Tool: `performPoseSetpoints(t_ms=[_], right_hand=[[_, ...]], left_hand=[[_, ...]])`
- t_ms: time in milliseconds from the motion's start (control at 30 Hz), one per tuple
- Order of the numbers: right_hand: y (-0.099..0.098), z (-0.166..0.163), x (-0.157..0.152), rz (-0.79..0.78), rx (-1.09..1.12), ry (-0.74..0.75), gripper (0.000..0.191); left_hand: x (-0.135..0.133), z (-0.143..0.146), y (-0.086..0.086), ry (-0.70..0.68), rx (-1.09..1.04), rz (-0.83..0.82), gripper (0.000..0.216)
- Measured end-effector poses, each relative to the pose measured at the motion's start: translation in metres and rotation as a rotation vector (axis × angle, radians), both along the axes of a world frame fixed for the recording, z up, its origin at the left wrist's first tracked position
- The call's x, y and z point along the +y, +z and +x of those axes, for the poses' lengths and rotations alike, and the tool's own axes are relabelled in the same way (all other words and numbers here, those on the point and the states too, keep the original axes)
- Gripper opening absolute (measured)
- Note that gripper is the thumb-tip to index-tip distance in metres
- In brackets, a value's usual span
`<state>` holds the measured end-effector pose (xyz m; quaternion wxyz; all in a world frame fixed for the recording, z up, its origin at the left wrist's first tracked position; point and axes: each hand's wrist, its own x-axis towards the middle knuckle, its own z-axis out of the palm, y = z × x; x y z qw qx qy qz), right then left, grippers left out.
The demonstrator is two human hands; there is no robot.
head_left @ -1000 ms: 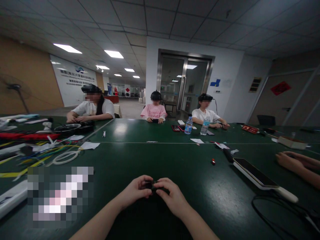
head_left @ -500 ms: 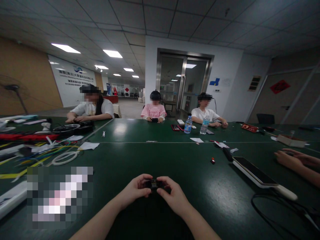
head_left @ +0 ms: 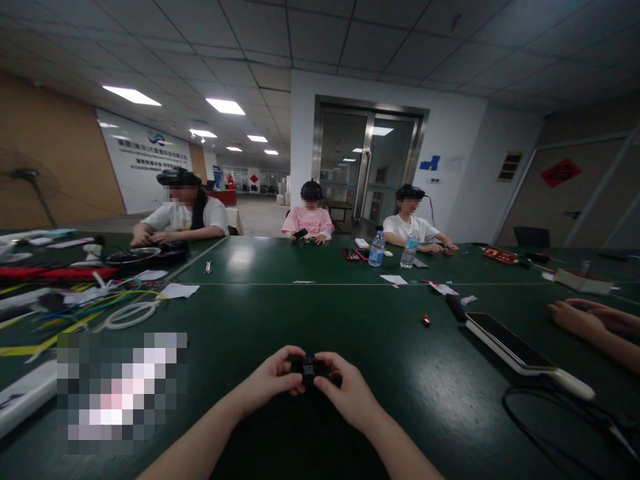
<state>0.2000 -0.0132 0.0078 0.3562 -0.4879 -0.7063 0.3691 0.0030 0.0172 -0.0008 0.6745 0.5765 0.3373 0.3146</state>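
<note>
Between my two hands is a small black object (head_left: 309, 369) with a brownish patch in its middle; its kind is too small and dark to make out. My left hand (head_left: 277, 375) grips its left side between thumb and fingers. From the right, my right hand (head_left: 344, 385) pinches its other side the same way. Both hands are just above the green table (head_left: 310, 317), near its front edge. The fingers partly hide the object's ends.
Right of me lie a small red item (head_left: 426, 321), a phone (head_left: 507, 343) on a white support, and a black cable (head_left: 505, 403). A co-worker's hands (head_left: 580, 320) are at far right. White tubing (head_left: 131, 315) and wires lie left. Bottles (head_left: 376, 249) and people are across the table.
My hands hold nearly the same place, with the black object turned slightly between them. Across the table, the person in pink has lifted and tilted a dark item.
</note>
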Motion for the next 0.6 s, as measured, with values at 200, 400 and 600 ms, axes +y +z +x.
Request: performPoseSetpoints(t_ms=[200,400,600], right_hand=[[0.003,-0.004,-0.004,0.039,-0.040,0.032,0.035],[0.010,-0.007,-0.009,0.082,-0.098,0.050,0.033],[0.007,-0.008,-0.009,0.109,-0.095,0.058,0.035]], left_hand=[[0.001,0.008,-0.001,0.104,0.139,-0.029,0.034],[0.003,0.013,-0.006,0.120,0.162,0.015,0.028],[0.004,0.014,-0.008,0.138,0.158,0.034,0.026]])
